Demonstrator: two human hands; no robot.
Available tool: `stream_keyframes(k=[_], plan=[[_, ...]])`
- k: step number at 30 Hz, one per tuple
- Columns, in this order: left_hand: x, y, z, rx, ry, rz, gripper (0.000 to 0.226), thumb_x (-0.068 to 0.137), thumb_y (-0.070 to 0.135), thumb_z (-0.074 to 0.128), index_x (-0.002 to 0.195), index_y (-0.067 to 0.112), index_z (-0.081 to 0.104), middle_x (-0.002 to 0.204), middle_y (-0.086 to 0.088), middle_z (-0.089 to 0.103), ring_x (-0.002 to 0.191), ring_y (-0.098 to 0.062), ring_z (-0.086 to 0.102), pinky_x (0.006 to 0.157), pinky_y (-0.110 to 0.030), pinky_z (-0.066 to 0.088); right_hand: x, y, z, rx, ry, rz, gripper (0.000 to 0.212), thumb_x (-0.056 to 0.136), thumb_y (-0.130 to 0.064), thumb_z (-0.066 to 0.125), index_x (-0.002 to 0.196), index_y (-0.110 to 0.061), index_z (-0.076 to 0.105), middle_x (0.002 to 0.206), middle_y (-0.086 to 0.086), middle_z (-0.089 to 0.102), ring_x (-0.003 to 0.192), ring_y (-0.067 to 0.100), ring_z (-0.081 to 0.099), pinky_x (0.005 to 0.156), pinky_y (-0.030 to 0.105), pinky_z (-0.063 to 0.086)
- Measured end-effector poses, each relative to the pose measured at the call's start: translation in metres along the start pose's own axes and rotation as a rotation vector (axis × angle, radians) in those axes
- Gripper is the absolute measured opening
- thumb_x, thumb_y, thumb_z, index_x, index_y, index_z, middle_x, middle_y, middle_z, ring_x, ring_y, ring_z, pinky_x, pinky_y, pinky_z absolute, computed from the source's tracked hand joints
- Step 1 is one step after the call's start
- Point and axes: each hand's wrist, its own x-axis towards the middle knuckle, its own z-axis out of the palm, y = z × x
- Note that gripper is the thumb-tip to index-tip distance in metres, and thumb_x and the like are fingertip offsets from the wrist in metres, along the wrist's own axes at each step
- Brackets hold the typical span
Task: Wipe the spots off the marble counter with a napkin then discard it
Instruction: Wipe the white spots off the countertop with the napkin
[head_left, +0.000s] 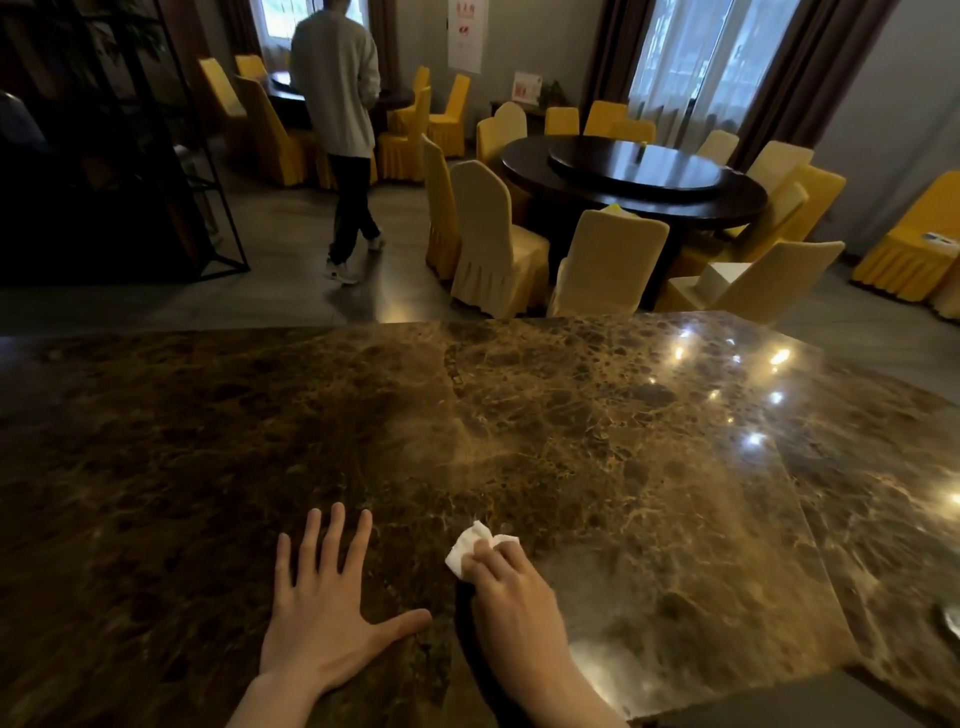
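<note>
Here, a brown marble counter with light veins is seen from above. It fills the lower half of the view. The left hand is laid flat on the stone at about 6 o'clock. Its fingers are spread wide, and nothing is held in it. Just beside it, toward 5 o'clock, the right hand is pressed down on a white napkin. The napkin is crumpled and is pinned to the counter under the fingertips. Most of the napkin sticks out to the left and ahead of the fingers. The two hands are close, but they are not touching.

Small bright lights are mirrored in the shiny stone at about 2 o'clock. A paler, dull patch is seen on the stone to the right of the right hand. No clear spots can be made out on the busy pattern of the marble.

Past the counter, at about 1 o'clock, a round dark dining table is ringed by chairs in yellow and cream covers. At about 11 o'clock, a person in a grey top and dark trousers is seen from behind, with one foot lifted off the floor. A dark metal shelf frame stands at 10 o'clock. Tall windows with curtains are seen at the back.
</note>
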Motion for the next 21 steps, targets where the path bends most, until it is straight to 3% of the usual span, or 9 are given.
stream_keyframes(k=[2, 5, 8, 10, 12, 14, 16, 19, 21], plan=[[-0.001, 0.000, 0.000, -0.009, 0.008, 0.006, 0.140, 0.047, 0.118, 0.005, 0.152, 0.035, -0.036, 0.166, 0.000, -0.040, 0.151, -0.025, -0.043, 0.128, -0.060, -0.019, -0.003, 0.025, -0.014, -0.002, 0.016, 0.067, 0.014, 0.076, -0.020, 0.077, 0.089, -0.024, 0.073, 0.098, -0.007, 0.073, 0.094, 0.018, 0.063, 0.067, 0.029, 0.057], [-0.005, -0.002, 0.001, -0.016, 0.011, -0.001, 0.139, 0.048, 0.118, 0.007, 0.151, 0.036, -0.037, 0.166, 0.001, -0.040, 0.150, -0.025, -0.043, 0.127, -0.060, -0.020, 0.000, 0.069, -0.031, -0.061, 0.058, 0.379, 0.012, 0.087, -0.013, 0.065, 0.092, -0.019, 0.074, 0.097, 0.001, 0.071, 0.100, 0.023, 0.062, 0.070, 0.037, 0.055], [-0.004, -0.001, -0.001, 0.000, 0.026, 0.008, 0.139, 0.049, 0.117, 0.007, 0.153, 0.035, -0.035, 0.167, 0.000, -0.039, 0.151, -0.026, -0.041, 0.128, -0.061, -0.019, 0.013, 0.057, -0.028, -0.083, 0.107, 0.534, 0.017, 0.088, -0.003, 0.061, 0.093, -0.010, 0.075, 0.096, 0.006, 0.071, 0.103, 0.026, 0.061, 0.071, 0.039, 0.054], [-0.001, -0.002, -0.002, -0.007, 0.026, 0.009, 0.139, 0.050, 0.117, 0.007, 0.154, 0.035, -0.034, 0.167, 0.000, -0.038, 0.152, -0.026, -0.040, 0.128, -0.061, -0.018, 0.019, 0.022, -0.016, -0.037, 0.068, 0.464, 0.011, 0.079, -0.001, 0.070, 0.084, -0.009, 0.075, 0.091, 0.007, 0.072, 0.094, 0.028, 0.064, 0.065, 0.038, 0.056], [-0.001, -0.002, -0.001, -0.008, 0.032, 0.010, 0.140, 0.050, 0.117, 0.007, 0.155, 0.034, -0.032, 0.168, -0.001, -0.036, 0.153, -0.026, -0.038, 0.129, -0.061, -0.016, 0.012, -0.011, -0.005, -0.003, 0.039, 0.261, 0.011, 0.069, -0.007, 0.078, 0.078, -0.013, 0.073, 0.089, 0.004, 0.072, 0.088, 0.026, 0.065, 0.064, 0.035, 0.058], [-0.002, -0.001, 0.001, -0.002, 0.033, 0.008, 0.140, 0.050, 0.117, 0.006, 0.156, 0.034, -0.032, 0.169, -0.001, -0.035, 0.154, -0.026, -0.037, 0.129, -0.061, -0.015, -0.006, -0.018, -0.005, 0.008, -0.014, 0.057, 0.014, 0.068, -0.016, 0.077, 0.081, -0.016, 0.073, 0.098, 0.001, 0.074, 0.091, 0.023, 0.064, 0.071, 0.032, 0.059], [-0.002, -0.001, 0.001, -0.012, 0.045, 0.010, 0.140, 0.050, 0.117, 0.007, 0.156, 0.035, -0.032, 0.169, 0.000, -0.035, 0.153, -0.025, -0.038, 0.129, -0.060, -0.016, -0.016, 0.000, -0.015, 0.017, -0.036, -0.003, 0.015, 0.068, -0.019, 0.074, 0.083, -0.018, 0.073, 0.103, -0.003, 0.075, 0.094, 0.020, 0.064, 0.070, 0.030, 0.058], [-0.002, -0.002, 0.002, -0.011, 0.040, 0.007, 0.138, 0.050, 0.117, 0.008, 0.155, 0.037, -0.033, 0.168, 0.002, -0.036, 0.152, -0.024, -0.040, 0.128, -0.060, -0.018, -0.021, 0.049, -0.033, -0.055, 0.025, 0.222, 0.005, 0.075, -0.016, 0.075, 0.078, -0.017, 0.071, 0.086, 0.000, 0.073, 0.090, 0.022, 0.063, 0.063, 0.033, 0.054], [-0.002, -0.001, 0.002, -0.009, 0.046, 0.008, 0.138, 0.049, 0.118, 0.008, 0.154, 0.037, -0.034, 0.168, 0.002, -0.037, 0.152, -0.024, -0.041, 0.128, -0.059, -0.018, -0.013, 0.075, -0.042, -0.067, 0.074, 0.449, 0.007, 0.089, -0.018, 0.069, 0.085, -0.012, 0.072, 0.089, 0.007, 0.071, 0.093, 0.027, 0.064, 0.067, 0.037, 0.053]])
